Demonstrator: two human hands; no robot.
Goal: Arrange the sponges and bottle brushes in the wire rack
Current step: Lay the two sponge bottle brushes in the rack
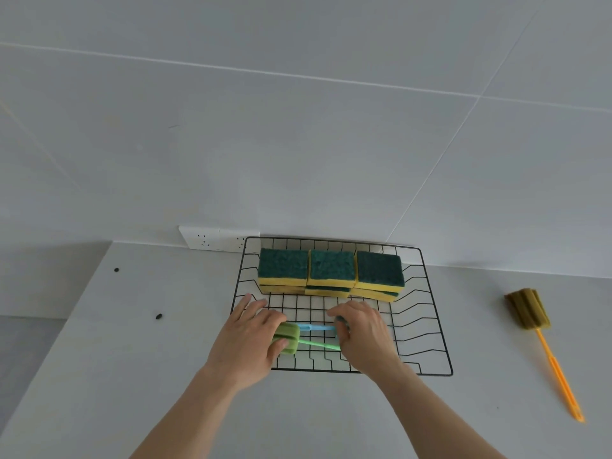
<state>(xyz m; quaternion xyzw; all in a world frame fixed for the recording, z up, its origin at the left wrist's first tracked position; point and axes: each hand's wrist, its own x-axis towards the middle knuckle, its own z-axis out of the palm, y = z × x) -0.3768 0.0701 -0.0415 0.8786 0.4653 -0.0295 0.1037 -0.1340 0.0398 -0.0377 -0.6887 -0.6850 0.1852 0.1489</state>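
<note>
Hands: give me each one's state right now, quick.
Left hand: closed on the green sponge head of the green-handled bottle brush.
Right hand: curled over the brush handles; its grip cannot be told.

**Rack half filled, one brush outside**

Black wire rack (430, 326) sits flat on the white counter, back edge near the wall. Along its far side, green-topped yellow sponges (331, 268) stand in three side-by-side stacks, scouring face up, stacks touching; each looks two high. In the near half, a green bottle brush (287, 338) lies across the wires, foam head to the left, thin handle running right. A blue bottle brush (314, 327) lies just behind it, roughly parallel; its head is hidden. An orange-handled brush (530, 309) with an olive foam head lies on the counter well right of the rack, head away, handle pointing near.
</note>
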